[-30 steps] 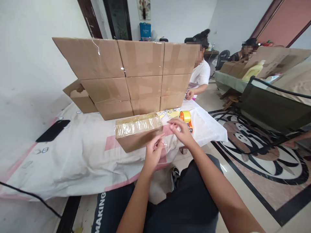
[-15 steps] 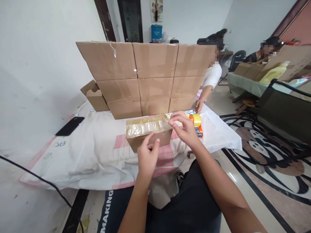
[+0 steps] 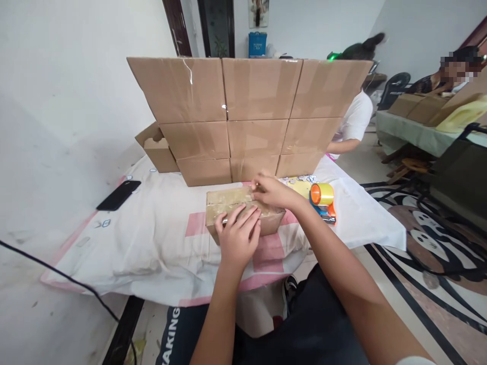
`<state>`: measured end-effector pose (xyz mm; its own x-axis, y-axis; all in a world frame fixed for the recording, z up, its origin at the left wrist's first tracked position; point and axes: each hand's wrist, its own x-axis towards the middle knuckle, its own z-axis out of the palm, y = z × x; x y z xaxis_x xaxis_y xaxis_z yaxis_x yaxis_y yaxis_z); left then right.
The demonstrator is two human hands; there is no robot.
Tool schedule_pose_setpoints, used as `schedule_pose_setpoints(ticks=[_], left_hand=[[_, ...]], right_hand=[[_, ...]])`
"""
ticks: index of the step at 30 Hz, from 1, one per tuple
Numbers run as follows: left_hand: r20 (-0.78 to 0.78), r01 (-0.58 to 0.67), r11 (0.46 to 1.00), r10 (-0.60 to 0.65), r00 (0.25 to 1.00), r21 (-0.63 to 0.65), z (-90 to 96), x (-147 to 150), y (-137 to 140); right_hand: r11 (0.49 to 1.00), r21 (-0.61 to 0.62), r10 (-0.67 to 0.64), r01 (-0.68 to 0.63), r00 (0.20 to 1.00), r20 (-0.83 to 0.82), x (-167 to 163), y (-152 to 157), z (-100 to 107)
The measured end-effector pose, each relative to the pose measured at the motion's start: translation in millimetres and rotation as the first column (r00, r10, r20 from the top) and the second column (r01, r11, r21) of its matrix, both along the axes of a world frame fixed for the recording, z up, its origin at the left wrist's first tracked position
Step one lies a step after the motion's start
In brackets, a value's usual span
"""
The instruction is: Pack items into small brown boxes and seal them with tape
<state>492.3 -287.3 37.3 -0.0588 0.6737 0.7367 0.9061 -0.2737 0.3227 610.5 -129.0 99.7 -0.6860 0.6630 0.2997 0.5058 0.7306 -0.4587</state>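
Observation:
A small cardboard box (image 3: 224, 196) with shiny clear tape over its top sits on the cloth-covered table (image 3: 152, 238) in front of me. My left hand (image 3: 239, 233) lies against the box's near upper edge, its fingers stretched out over the top. Above the box's top, toward the right, is my right hand (image 3: 273, 191), with fingers bent and drawn together. Whatever may be between those fingertips is too small to make out. To the right of the box, a tape dispenser (image 3: 329, 215) carries a yellow tape roll (image 3: 324, 194).
Behind the box stands a stacked wall of taped cartons (image 3: 258, 91). An open carton (image 3: 160, 152) is left of it, and a black phone (image 3: 118, 195) lies on the cloth. A person in a white shirt (image 3: 357, 119) is behind the stack; another person (image 3: 428, 83) sits farther right.
My left hand has spread its fingers onto the box top. My right hand has moved inward from the box's right end. The other person's hand beside the stack has gone out of sight.

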Motion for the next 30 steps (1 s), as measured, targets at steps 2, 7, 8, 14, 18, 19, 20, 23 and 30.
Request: schedule_pose_setpoints(ticks=[2, 7, 8, 14, 18, 19, 20, 23, 30], left_hand=[[0.010, -0.017, 0.999, 0.017, 1.000, 0.038, -3.8, 2.0, -1.8], [0.021, -0.048, 0.997, 0.047, 0.999, 0.059, -4.6, 4.1, -3.3], [0.019, -0.049, 0.997, 0.048, 0.999, 0.053, -4.4, 4.2, -3.3], [-0.007, -0.076, 0.995, 0.075, 0.997, -0.067, 0.5, 3.2, -5.4], [-0.101, -0.078, 0.963, 0.054, 0.993, -0.257, 14.5, -3.5, -2.6], [-0.123, -0.065, 0.955, 0.030, 0.992, -0.288, 18.3, -6.1, -0.9], [-0.144, -0.046, 0.950, 0.001, 0.990, -0.307, 21.6, -9.0, 1.0], [-0.214, 0.021, 0.951, -0.091, 0.973, -0.308, 26.4, -18.2, 5.7], [-0.420, 0.136, 0.983, -0.177, 0.890, -0.127, 16.6, -37.1, 9.1]], right_hand=[[0.987, 0.095, -0.128, 0.132, 0.991, -0.050, 1.1, 7.3, -6.3], [0.990, -0.120, -0.098, 0.076, 0.977, -0.187, 9.2, 17.8, -15.5], [0.977, -0.205, -0.101, 0.052, 0.965, -0.241, 12.0, 16.0, -18.0], [0.823, -0.560, -0.202, -0.093, 0.874, -0.442, 30.8, -12.3, -42.0], [0.802, -0.582, -0.222, -0.135, 0.837, -0.501, 41.0, -30.8, -55.6], [0.800, -0.583, -0.211, -0.145, 0.840, -0.499, 44.7, -34.9, -58.0], [0.800, -0.576, -0.179, -0.168, 0.849, -0.497, 49.0, -38.5, -60.0], [0.839, -0.477, 0.001, -0.260, 0.879, -0.477, 63.8, -46.2, -64.8], [0.964, -0.208, 0.113, -0.168, 0.961, -0.251, 80.8, -60.6, -68.5]])
